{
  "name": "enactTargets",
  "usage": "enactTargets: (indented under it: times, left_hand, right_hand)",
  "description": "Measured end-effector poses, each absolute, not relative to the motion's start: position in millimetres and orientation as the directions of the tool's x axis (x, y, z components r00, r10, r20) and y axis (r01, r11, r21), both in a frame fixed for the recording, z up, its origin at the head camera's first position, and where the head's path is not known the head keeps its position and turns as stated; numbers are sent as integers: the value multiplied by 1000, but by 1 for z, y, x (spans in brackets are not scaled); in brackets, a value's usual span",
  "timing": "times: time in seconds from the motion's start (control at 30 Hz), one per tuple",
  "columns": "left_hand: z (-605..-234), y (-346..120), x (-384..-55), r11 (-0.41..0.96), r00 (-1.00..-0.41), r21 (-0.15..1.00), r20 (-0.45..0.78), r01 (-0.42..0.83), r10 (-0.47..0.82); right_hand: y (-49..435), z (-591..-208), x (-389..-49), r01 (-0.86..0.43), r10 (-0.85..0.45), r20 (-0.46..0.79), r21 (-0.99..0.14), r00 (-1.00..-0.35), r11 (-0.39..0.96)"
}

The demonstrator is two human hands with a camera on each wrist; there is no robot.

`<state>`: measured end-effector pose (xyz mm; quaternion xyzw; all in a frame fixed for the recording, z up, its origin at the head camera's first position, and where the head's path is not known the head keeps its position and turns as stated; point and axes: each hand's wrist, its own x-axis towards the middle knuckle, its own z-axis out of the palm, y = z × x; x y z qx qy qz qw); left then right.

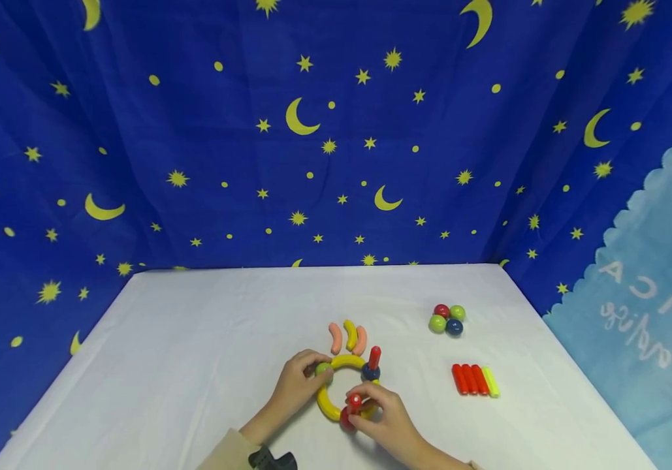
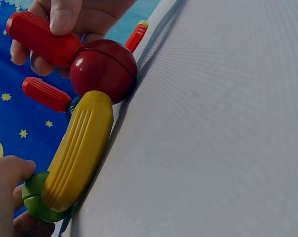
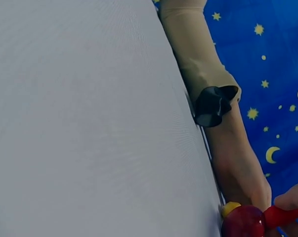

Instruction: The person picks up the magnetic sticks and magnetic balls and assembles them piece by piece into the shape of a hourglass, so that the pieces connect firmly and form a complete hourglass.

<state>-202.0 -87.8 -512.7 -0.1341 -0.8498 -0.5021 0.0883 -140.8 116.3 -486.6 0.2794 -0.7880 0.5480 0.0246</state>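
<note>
A ring of yellow curved rods joined by coloured balls lies on the white table. My left hand holds the green ball at the ring's left side, thumb and fingers around it. At the near side, my right hand pinches a red rod that stands up from the dark red ball. Another red rod rises from the blue ball at the ring's far right. The right hand covers part of the ring's right side.
Beyond the ring lie two pink curved rods and a yellow one. Several loose balls cluster at the back right. Nearer, red rods and a yellow-green rod form a row. A blue starry curtain borders the table.
</note>
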Motion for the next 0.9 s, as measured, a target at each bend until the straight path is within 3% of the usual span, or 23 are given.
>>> enactTargets:
  times: [0.43, 0.9]
  left_hand:
    - [-514, -86, -202, 394, -943, 857, 288, 332, 167]
    - [-510, -89, -198, 323, -853, 864, 202, 386, 481]
  right_hand:
    - [138, -486, -135, -513, -370, 391, -791, -843, 334]
    - [157, -488, -152, -406, -218, 343, -779, -914, 477]
